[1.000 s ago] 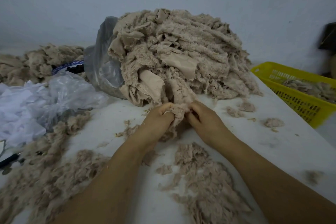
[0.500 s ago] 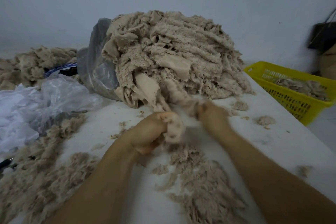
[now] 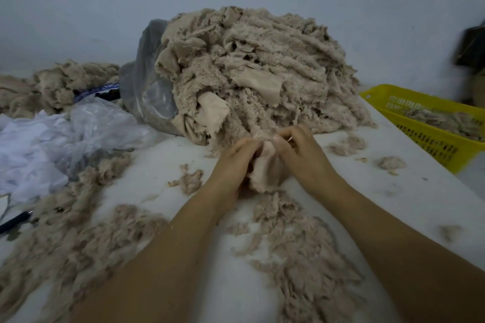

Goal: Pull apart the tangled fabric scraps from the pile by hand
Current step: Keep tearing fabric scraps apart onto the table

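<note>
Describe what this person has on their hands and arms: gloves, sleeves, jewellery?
Nothing that shows. The left hand and right hand are ungloved, no ring visible, no watch or band at either wrist. Both forearms are bare down to the picture's edge; no sleeve appears.

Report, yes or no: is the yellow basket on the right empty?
No, the yellow basket has a layer of beige fabric scraps lying inside it.

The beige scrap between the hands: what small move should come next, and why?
Probably draw the hands apart. The left hand and right hand both pinch the beige scrap, close together, at the foot of the pile, so it looks gripped but not yet split.
</note>
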Available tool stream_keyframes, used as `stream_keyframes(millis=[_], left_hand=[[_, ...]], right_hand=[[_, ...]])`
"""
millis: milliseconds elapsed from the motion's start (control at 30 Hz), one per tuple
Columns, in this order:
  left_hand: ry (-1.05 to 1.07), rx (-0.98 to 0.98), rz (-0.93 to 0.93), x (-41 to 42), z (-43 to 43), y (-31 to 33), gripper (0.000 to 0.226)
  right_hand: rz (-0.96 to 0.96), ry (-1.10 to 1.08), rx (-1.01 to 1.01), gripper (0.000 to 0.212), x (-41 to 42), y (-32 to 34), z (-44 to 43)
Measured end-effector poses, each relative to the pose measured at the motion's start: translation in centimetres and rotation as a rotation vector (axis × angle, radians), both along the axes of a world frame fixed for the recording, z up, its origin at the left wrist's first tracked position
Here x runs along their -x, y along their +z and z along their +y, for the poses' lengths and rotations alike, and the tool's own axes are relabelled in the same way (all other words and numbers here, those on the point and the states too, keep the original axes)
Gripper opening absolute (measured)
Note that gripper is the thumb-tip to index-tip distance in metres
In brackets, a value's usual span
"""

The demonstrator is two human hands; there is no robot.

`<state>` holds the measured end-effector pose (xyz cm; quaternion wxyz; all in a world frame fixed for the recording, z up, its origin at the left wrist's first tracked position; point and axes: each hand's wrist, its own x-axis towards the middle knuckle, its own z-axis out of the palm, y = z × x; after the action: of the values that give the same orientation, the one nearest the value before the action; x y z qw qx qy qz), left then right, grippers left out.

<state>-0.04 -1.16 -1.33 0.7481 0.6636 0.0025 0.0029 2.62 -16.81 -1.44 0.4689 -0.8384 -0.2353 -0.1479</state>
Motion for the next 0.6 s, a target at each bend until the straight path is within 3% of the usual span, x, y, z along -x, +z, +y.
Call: stream_keyframes(millis=[100, 200, 267, 400, 500, 600], left_hand=[[-0.018, -0.005, -0.023, 0.3, -0.5, -0.2, 0.032], [-0.001, 0.02, -0.032, 0.3, -0.6, -0.1, 0.033], [0.008, -0.127, -0.084, 0.3, -0.5, -0.2, 0.032], [0.077, -0.62, -0.192, -0.7, 0.5, -1.0, 0.03], [0.185, -0.686, -0.16, -1.4, 1.9, -0.6, 0.019], [0.24, -0.74, -0.157, -1.9, 3.1, -0.5, 0.018]], right_hand=[[0.055, 0.018, 0.171, 0.053, -0.1, -0.5, 0.3], [0.023, 0.043, 0.161, 0.034, -0.3, -0.7, 0.2], [0.066, 0.003, 0.001, 0.033, -0.4, -0.6, 0.1], [0.184, -0.163, -0.244, 0.032, -0.8, -0.4, -0.6], [0.293, -0.26, -0.438, 0.026, -1.4, 0.3, -1.8], [0.272, -0.385, -0.553, 0.023, -1.8, 0.6, -2.7]])
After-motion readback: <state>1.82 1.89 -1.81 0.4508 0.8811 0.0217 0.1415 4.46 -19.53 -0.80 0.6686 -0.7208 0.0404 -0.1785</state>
